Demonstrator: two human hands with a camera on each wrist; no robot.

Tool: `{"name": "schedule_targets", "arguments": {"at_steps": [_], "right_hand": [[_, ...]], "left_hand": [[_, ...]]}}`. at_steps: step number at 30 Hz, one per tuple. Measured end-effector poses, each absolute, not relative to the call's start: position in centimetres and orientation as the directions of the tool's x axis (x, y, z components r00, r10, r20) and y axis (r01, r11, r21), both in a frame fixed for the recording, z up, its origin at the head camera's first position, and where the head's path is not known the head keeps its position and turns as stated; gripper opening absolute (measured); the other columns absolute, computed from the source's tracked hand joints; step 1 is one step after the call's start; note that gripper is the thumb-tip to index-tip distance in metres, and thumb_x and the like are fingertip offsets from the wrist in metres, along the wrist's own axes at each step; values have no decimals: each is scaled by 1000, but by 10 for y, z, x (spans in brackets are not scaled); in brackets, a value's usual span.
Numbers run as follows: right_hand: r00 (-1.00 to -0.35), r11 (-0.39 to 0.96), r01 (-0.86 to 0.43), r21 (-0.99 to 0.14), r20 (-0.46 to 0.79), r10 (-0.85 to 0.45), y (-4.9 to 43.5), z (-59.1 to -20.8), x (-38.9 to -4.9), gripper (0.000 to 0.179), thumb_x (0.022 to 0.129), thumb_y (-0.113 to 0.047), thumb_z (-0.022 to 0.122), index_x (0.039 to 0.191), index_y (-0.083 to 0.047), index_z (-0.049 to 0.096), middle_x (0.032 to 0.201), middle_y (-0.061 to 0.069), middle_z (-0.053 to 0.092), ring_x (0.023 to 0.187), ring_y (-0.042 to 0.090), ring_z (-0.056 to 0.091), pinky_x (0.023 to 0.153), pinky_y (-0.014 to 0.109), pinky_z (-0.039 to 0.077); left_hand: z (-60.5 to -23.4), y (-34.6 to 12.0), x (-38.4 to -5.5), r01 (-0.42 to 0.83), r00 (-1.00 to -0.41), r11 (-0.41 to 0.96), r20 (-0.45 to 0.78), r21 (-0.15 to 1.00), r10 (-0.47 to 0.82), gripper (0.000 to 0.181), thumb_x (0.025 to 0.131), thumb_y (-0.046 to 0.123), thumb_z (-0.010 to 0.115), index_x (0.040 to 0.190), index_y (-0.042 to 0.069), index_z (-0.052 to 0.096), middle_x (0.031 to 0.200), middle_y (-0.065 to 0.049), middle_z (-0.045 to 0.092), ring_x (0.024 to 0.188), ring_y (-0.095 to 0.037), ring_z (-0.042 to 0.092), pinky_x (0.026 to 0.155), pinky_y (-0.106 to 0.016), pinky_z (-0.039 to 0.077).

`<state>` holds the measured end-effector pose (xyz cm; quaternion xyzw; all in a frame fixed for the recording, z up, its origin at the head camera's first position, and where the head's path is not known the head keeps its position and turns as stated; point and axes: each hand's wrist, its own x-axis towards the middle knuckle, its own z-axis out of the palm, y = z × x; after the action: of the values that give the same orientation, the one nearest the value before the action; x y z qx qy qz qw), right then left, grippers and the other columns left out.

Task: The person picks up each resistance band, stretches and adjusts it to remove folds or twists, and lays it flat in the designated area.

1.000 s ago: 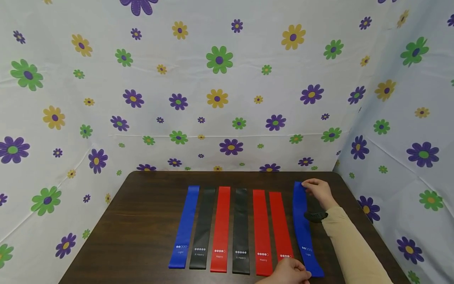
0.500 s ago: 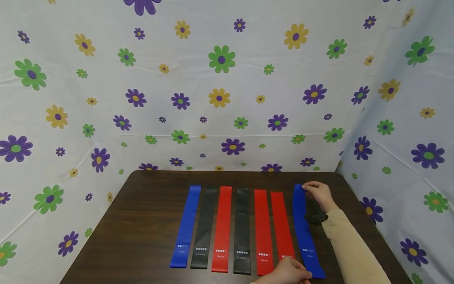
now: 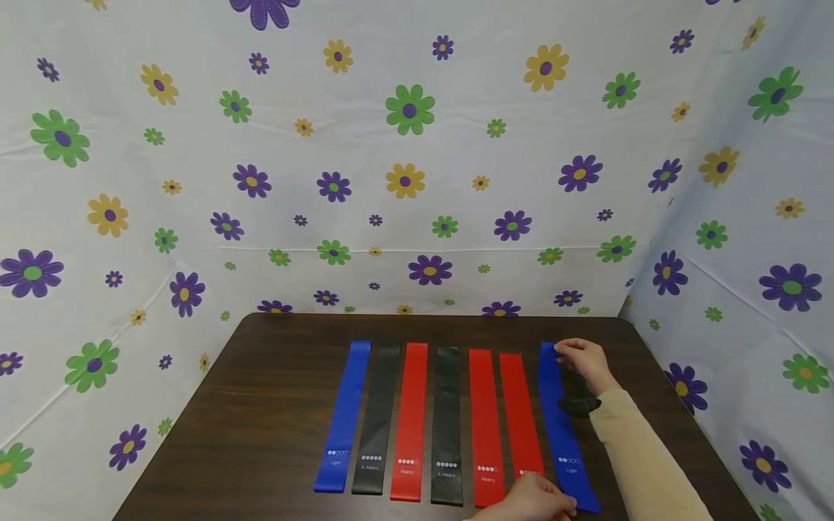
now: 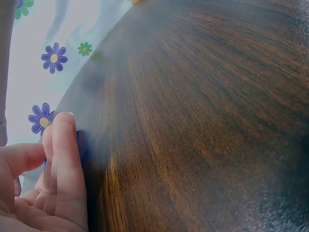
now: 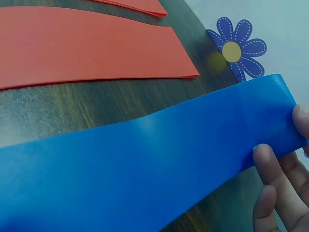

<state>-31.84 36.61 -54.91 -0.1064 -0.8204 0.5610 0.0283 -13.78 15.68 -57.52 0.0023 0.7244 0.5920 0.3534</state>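
Note:
At the right end of a row of flat bands lies a blue resistance band (image 3: 559, 420) printed "Light". My right hand (image 3: 584, 362) pinches its far end, and in the right wrist view the fingers (image 5: 270, 166) lie at that end. My left hand (image 3: 531, 499) pinches the near left corner; in the left wrist view its thumb and fingers (image 4: 65, 169) meet with a bit of blue behind them. Just left of this band is a red Heavy band (image 3: 521, 412), whose label end is partly covered by my left hand.
Further left on the dark wooden table (image 3: 260, 405) lie another red band (image 3: 485, 420), a black X-Heavy band (image 3: 447, 412), a red band (image 3: 410, 412), a black band (image 3: 376, 412) and a blue band (image 3: 343, 412), roughly parallel. Flowered cloth (image 3: 404, 210) stands behind and beside the table.
The blue band's far end has come slightly down and nearer with my right hand, and the band looks straighter. My left hand keeps its pinch at the near corner. The head view has shifted slightly.

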Motion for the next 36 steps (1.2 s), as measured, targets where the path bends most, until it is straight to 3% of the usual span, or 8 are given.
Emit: {"name": "schedule_targets", "arguments": {"at_steps": [6, 13, 18, 25, 36], "right_hand": [[-979, 295, 142, -945, -90, 182, 361, -555, -320, 39, 93, -23, 64, 116, 8, 59, 97, 6, 68, 78, 6, 66, 71, 26, 52], [-985, 244, 126, -962, -92, 146, 359, -559, -319, 47, 95, -22, 62, 126, 13, 52, 112, 16, 65, 85, 5, 66, 78, 28, 55], [-985, 249, 124, -960, -90, 144, 359, -559, -317, 51, 95, -25, 61, 128, 13, 50, 114, 16, 63, 89, 7, 66, 81, 30, 54], [-984, 267, 122, -956, -80, 161, 359, -554, -313, 51, 96, -27, 59, 129, 11, 51, 120, 22, 60, 97, 16, 66, 82, 32, 54], [-988, 239, 33, -971, 5, 153, 355, -528, -302, 51, 98, -29, 56, 128, 12, 51, 119, 23, 62, 92, 13, 68, 78, 29, 55]], "left_hand": [[-573, 159, -136, -388, -779, 328, -497, 861, 384, 21, 82, 20, 75, 66, 6, 73, 57, -1, 65, 48, -3, 51, 44, -16, 34], [-573, 160, -135, -365, -790, 333, -478, 869, 383, 20, 82, 18, 74, 66, 6, 73, 57, -2, 65, 49, -4, 53, 44, -16, 33], [-575, 160, -135, -352, -792, 337, -470, 873, 390, 21, 82, 20, 74, 66, 6, 74, 56, -2, 64, 48, -5, 51, 44, -17, 33], [-575, 158, -135, -371, -777, 307, -474, 877, 414, 22, 82, 22, 75, 67, 6, 73, 55, 2, 62, 46, -3, 48, 43, -16, 33], [-563, 146, -133, -281, -714, 266, -386, 922, 584, 25, 86, 24, 70, 75, 2, 74, 57, 6, 60, 49, -4, 48, 46, -18, 35]]}}
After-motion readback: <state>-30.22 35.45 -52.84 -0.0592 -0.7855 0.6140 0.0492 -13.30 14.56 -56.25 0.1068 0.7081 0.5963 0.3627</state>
